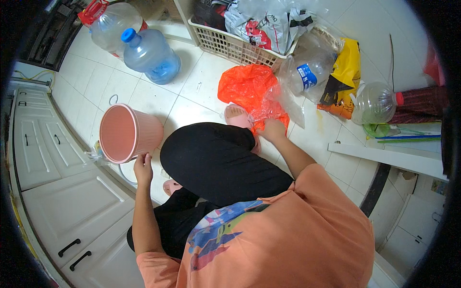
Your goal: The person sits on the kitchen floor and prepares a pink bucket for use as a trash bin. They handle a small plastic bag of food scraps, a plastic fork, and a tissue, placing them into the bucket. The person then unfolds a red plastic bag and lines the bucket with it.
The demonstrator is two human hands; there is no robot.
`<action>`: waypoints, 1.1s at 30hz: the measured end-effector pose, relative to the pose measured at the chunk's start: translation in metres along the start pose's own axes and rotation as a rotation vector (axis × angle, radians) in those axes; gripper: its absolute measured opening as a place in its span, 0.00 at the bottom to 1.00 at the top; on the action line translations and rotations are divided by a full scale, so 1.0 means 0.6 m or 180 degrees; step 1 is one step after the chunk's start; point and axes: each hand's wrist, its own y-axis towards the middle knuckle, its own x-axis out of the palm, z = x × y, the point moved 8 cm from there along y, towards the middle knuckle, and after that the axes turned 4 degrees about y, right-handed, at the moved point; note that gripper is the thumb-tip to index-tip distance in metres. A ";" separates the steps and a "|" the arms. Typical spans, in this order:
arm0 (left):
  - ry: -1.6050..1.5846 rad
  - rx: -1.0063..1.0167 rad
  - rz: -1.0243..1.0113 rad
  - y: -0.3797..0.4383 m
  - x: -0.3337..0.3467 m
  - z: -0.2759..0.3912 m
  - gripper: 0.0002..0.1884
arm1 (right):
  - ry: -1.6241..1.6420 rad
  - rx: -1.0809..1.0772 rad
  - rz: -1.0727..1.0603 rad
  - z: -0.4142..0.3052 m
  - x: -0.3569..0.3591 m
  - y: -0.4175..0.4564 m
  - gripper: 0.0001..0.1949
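A pink plastic bucket (149, 129) is tipped toward the left, its open mouth facing the cabinets. My left hand (143, 168) grips it by the rim at its near side. On the right, my right hand (273, 130) holds the lower part of a crumpled red plastic bag (248, 84), down by the floor. Part of that bag lies over a pink slipper (238, 116) on my foot. A clear plastic piece (293, 106) hangs beside the bag. The inside of the red bag is hidden.
Blue-capped (153, 54) and red-capped (115, 27) large water jugs stand at the back left. A cream plastic basket (234, 45) holds bags. Clear bottles (376, 102) and a yellow bag (347, 72) lie right. White cabinets (75, 201) line the left.
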 end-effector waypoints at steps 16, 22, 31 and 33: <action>-0.0105 0.0007 -0.0076 -0.028 0.029 -0.015 0.11 | 0.3414 0.1585 0.0271 0.137 0.217 0.152 0.12; -0.0092 -0.0085 -0.0148 -0.023 0.041 -0.028 0.11 | 0.4575 0.1128 0.0335 0.074 0.055 0.178 0.09; -0.0216 -0.0062 -0.0081 -0.031 0.037 -0.023 0.12 | 0.4488 0.0322 0.0992 0.034 -0.119 0.218 0.07; -0.0136 -0.0055 -0.0097 -0.032 0.036 -0.020 0.12 | 0.4384 0.0157 0.1107 0.031 -0.148 0.211 0.08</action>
